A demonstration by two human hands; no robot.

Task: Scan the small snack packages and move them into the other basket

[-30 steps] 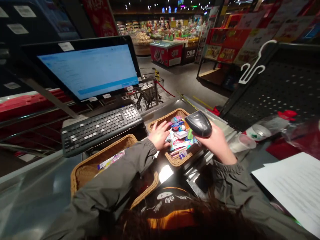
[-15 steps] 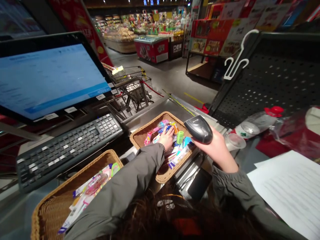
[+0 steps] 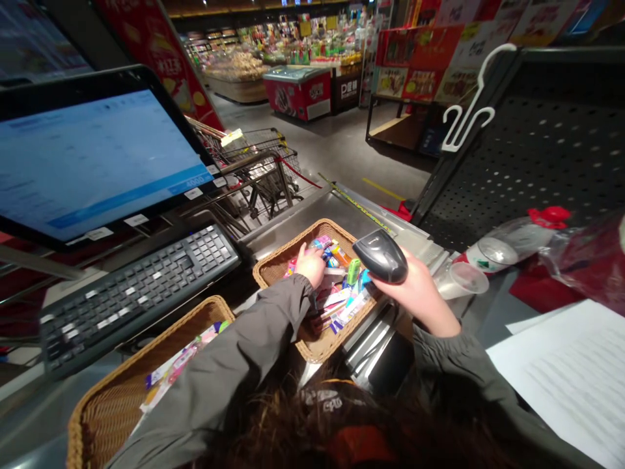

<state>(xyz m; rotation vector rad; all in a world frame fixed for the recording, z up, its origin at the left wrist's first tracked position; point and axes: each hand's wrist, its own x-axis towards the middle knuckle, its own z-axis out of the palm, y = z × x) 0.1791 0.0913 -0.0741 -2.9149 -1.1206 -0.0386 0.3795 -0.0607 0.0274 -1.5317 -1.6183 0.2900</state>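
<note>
My right hand (image 3: 420,290) is wrapped around a black barcode scanner (image 3: 381,255), held above the right side of a wicker basket (image 3: 316,355). Inside that basket lie small packaged goods in many colours, among them a green item (image 3: 353,272) and a clear-and-white package (image 3: 349,312). My left hand (image 3: 310,266) reaches in at the basket's left part, fingers apart over the goods, the fingertips partly hidden among them. A second wicker basket (image 3: 100,417) stands at the lower left. Flat packages (image 3: 178,365) in it are partly covered by my left sleeve.
A keyboard (image 3: 141,293) and a monitor (image 3: 102,150) stand on the left. At right are a plastic cup (image 3: 463,280), a bottle with a red cap (image 3: 517,238), printed papers (image 3: 566,371) and a black perforated panel (image 3: 551,137). Shopping carts (image 3: 266,169) stand beyond the counter.
My left hand has shifted left within the basket, uncovering goods in the middle. The scanner in my right hand has moved slightly left. The view has shifted a little.
</note>
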